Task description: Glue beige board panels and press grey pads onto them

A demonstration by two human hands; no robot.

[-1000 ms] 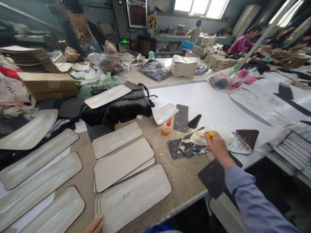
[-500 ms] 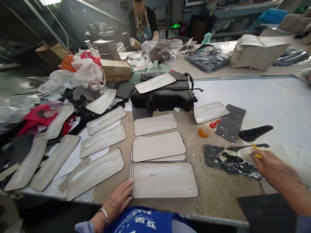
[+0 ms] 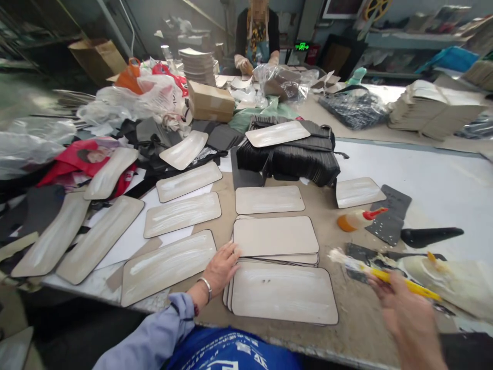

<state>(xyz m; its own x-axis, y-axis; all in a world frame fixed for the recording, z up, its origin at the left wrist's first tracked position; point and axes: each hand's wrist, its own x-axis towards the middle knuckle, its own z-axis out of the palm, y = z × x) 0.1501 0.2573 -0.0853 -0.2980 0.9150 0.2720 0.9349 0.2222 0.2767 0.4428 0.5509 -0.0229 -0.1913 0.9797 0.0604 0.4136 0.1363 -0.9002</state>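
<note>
My right hand (image 3: 410,313) grips a yellow-handled brush (image 3: 412,288), its bristles coated in white paste and pointing left toward the panels. My left hand (image 3: 221,270) lies with fingers stretched out, the tips at the lower left corner of a stack of beige rounded panels (image 3: 276,235). Below that is a front stack (image 3: 285,293), whose top panel bears a whitish smear and small dark marks. Beyond the middle stack lies a single coated panel (image 3: 269,199). A paste-smeared pale container (image 3: 419,270) sits beyond my right hand.
Several coated panels (image 3: 169,267) spread across the left side. A bottle of orange liquid with a red nozzle (image 3: 354,220) and a black tapered tool (image 3: 431,237) lie at right. A bundle of black pieces (image 3: 287,154) stands behind. Across the table is another person (image 3: 257,38).
My right hand has brought the brush out from the pale container and leftward. My left hand has slid from the front stack up to the middle stack's edge. The view has shifted.
</note>
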